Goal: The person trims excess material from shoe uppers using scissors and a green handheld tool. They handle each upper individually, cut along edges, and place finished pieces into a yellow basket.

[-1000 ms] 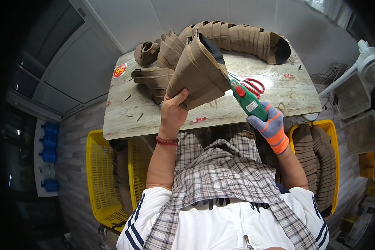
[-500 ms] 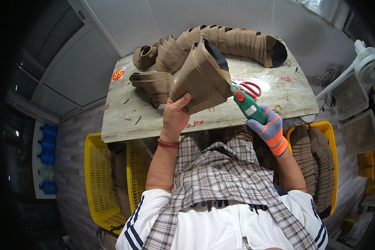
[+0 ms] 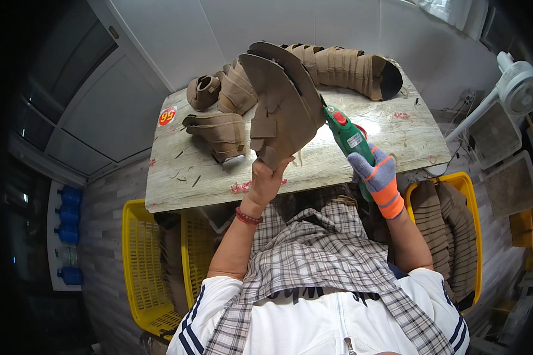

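Held up over the table by my bare left hand [image 3: 265, 182] is a brown boot-shaped fabric piece [image 3: 287, 118] with a dark lining and a square tab. Its lower end is in my closed fingers. My right hand [image 3: 378, 182], in a grey and orange glove, grips a green handheld power tool [image 3: 348, 137] with a red button. The tool's narrow tip is at the right edge of the fabric piece; whether they touch, I cannot tell. Scissors with red handles lie mostly hidden behind the tool. A similar loose brown piece [image 3: 220, 134] lies just left of the held one.
Along the table's [image 3: 172, 171] back runs a curved row of nested brown pieces [image 3: 343, 68], with a rolled one [image 3: 204, 92] at its left. Yellow baskets [image 3: 137, 266] stand at the left; another yellow basket [image 3: 477, 236] holds brown stacks. A white fan [image 3: 518, 92] stands at right.
My left hand has turned the fabric piece, so its tabbed face and upper flaps show now. My right hand and the tool have shifted slightly down and left.
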The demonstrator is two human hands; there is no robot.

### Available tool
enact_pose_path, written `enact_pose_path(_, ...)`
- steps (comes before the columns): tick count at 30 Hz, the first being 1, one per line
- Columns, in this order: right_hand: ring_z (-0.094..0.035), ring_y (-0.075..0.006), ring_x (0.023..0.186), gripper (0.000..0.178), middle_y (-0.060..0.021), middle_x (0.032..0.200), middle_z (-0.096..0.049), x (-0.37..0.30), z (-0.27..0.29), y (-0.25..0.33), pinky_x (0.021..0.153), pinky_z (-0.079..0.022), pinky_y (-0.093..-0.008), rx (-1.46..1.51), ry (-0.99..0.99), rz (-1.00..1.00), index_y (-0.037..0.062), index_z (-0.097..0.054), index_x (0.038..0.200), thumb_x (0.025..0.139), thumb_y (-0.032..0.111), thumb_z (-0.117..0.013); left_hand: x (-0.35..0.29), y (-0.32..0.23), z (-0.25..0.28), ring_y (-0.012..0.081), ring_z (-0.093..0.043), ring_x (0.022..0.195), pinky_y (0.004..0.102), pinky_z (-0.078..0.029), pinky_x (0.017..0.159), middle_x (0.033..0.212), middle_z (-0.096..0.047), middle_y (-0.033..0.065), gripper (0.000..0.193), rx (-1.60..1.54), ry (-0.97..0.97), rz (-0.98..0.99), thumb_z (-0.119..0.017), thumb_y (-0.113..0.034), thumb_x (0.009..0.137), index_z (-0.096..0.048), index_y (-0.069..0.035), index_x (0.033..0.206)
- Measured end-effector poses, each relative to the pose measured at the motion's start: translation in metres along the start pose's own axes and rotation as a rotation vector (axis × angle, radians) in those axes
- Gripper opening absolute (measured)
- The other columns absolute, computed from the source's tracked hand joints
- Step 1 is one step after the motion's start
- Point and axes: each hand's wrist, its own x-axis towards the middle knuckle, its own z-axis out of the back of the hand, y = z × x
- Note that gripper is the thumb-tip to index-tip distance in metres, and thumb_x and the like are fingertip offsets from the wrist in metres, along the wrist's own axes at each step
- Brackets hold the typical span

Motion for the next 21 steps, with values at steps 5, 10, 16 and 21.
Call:
enact_pose_path(5, -0.053, -0.0099, 0.051, 0.035, -0.0025, 0.064, -0.057, 0.004, 0.002, 0.015, 0.048, -0.041, -0.0234, 0.214, 0.071, -0.181, -0.0008, -0.060, 0.094, 0.087, 0.034, -0.066, -0.010, 0.004, 0.007, 0.0282, -0.060, 0.072, 0.0348, -0.049, 0.064, 0.088, -0.066, 0.0146, 0.016, 0.191, 0.168, -0.075, -0.067, -0.002, 0.084, -0.065, 0.000, 0.100)
enact_pose_path(10, -0.052, -0.0108, 0.050, 0.037, -0.0030, 0.061, -0.055, 0.014, -0.005, 0.024, 0.048, -0.042, -0.0245, 0.238, 0.078, -0.178, -0.0003, -0.059, 0.090, 0.089, 0.037, -0.063, -0.021, 0.012, 0.022, 0.0367, -0.062, 0.083, 0.0411, -0.049, 0.071, 0.093, -0.065, 0.0180, 0.018, 0.320, 0.197, -0.174, -0.067, -0.003, 0.084, -0.065, 0.000, 0.102)
enact_pose_path(16, -0.051, -0.0137, 0.047, 0.042, -0.0051, 0.058, -0.053, 0.024, 0.009, 0.008, 0.046, -0.040, -0.0263, 0.242, 0.029, -0.148, 0.0023, -0.056, 0.081, 0.089, 0.043, -0.061, -0.018, 0.051, 0.065, 0.0372, -0.058, 0.093, 0.0413, -0.047, 0.079, 0.106, -0.059, 0.0226, 0.031, 0.444, 0.010, -0.046, -0.066, 0.002, 0.079, -0.057, 0.002, 0.109)
enact_pose_path(21, -0.051, -0.0144, 0.045, 0.041, -0.0060, 0.058, -0.053, 0.019, 0.022, -0.017, 0.045, -0.040, -0.0270, 0.201, 0.031, -0.177, 0.0022, -0.054, 0.079, 0.089, 0.041, -0.062, 0.094, 0.106, 0.163, 0.0326, -0.051, 0.074, 0.0434, -0.042, 0.066, 0.074, -0.052, 0.0137, 0.026, 1.269, 0.013, -0.512, -0.066, -0.017, 0.080, -0.070, -0.006, 0.104)
